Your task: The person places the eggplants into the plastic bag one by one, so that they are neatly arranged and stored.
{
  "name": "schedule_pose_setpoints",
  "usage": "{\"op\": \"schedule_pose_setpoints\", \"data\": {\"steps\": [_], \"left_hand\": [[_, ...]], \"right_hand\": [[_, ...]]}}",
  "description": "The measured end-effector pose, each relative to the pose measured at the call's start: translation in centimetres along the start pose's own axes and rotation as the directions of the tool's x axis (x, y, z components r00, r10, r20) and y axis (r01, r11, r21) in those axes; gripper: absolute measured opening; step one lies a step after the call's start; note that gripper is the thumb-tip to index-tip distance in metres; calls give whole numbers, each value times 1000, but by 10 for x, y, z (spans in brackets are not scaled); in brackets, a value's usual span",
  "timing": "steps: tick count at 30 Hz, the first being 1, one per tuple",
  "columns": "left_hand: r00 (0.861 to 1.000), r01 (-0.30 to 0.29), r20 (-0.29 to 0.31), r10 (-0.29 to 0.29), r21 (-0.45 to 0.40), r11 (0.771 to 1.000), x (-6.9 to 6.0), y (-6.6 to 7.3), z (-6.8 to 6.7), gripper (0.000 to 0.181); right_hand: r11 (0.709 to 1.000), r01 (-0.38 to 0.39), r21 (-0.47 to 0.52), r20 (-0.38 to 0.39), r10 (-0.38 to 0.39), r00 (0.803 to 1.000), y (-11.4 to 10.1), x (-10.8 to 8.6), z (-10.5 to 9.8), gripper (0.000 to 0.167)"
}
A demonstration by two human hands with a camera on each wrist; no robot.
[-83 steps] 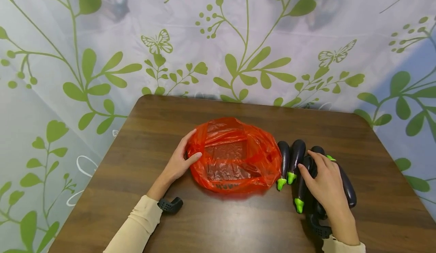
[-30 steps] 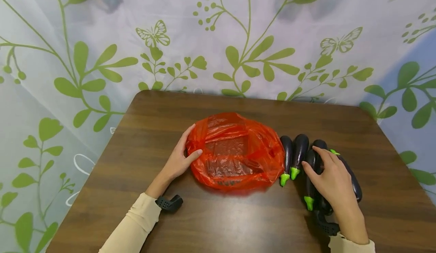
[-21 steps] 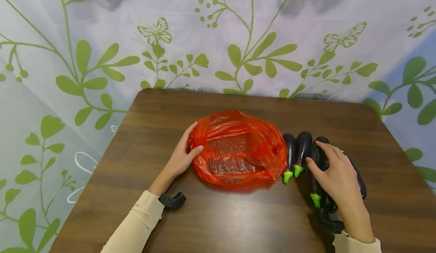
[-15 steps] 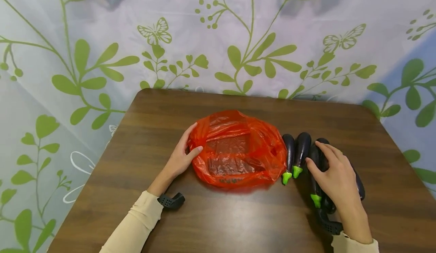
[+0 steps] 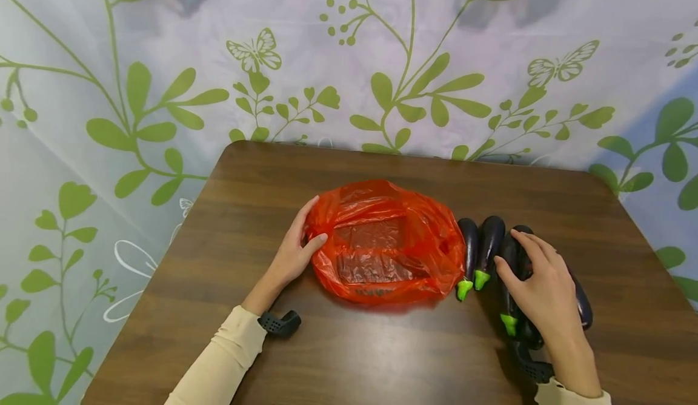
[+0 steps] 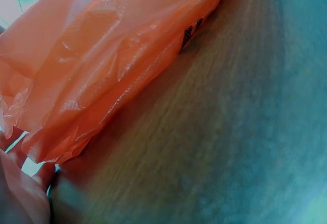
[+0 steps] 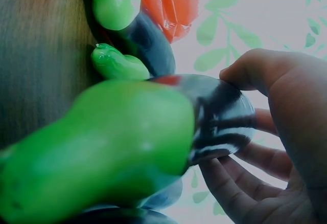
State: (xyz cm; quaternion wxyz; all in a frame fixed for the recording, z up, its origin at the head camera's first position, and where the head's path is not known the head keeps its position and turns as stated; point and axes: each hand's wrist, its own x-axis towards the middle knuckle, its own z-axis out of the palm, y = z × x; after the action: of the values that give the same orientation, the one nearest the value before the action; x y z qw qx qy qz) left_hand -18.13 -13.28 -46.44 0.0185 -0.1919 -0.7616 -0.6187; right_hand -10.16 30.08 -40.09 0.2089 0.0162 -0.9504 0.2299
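My left hand (image 5: pixel 291 259) holds the left end of a red plastic bag (image 5: pixel 436 229), thumb on the near side and fingers on the far side. The bag lies spread in a rounded shape with its upper side sunken. In the right wrist view, the thumb and fingers of my right hand (image 7: pixel 301 106) grip the blunt end of a dark eggplant (image 7: pixel 219 111). Its green cap (image 5: pixel 509 325) points toward me. Two slimmer eggplants lie between this one and the bag, one (image 5: pixel 468 247) close against the bag. More eggplants lie under and beyond my right hand, partly hidden.
Everything rests on a brown wooden table (image 5: pixel 392 356). Behind its far edge hangs a pale cloth (image 5: pixel 480 35) printed with green leaves and butterflies. Black wrist mounts (image 5: pixel 280 324) sit on both wrists, the right one close to the eggplants.
The head view has shifted a little. My right hand and the gripped eggplant have edged slightly right, so the gap to the neighbouring eggplant is wider. The left hand and bag stay the same.
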Motion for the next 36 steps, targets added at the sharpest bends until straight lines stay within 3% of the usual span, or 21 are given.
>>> {"op": "schedule_pose_setpoints", "data": {"steps": [16, 23, 31, 36], "left_hand": [[1000, -9, 14, 9, -7, 1000, 2, 3, -4, 70], [999, -20, 25, 20, 26, 999, -2, -1, -2, 67], [998, -50, 32, 50, 10, 999, -2, -1, -3, 67], [998, -53, 26, 52, 22, 998, -2, -1, -3, 66]], "right_hand": [[1000, 10, 7, -82, -9, 997, -3, 2, -3, 62], [1000, -9, 19, -78, 11, 997, -2, -3, -2, 61], [998, 33, 48, -120, -27, 992, -9, 3, -7, 62], [998, 19, 56, -93, -14, 996, -17, 8, -10, 62]]}}
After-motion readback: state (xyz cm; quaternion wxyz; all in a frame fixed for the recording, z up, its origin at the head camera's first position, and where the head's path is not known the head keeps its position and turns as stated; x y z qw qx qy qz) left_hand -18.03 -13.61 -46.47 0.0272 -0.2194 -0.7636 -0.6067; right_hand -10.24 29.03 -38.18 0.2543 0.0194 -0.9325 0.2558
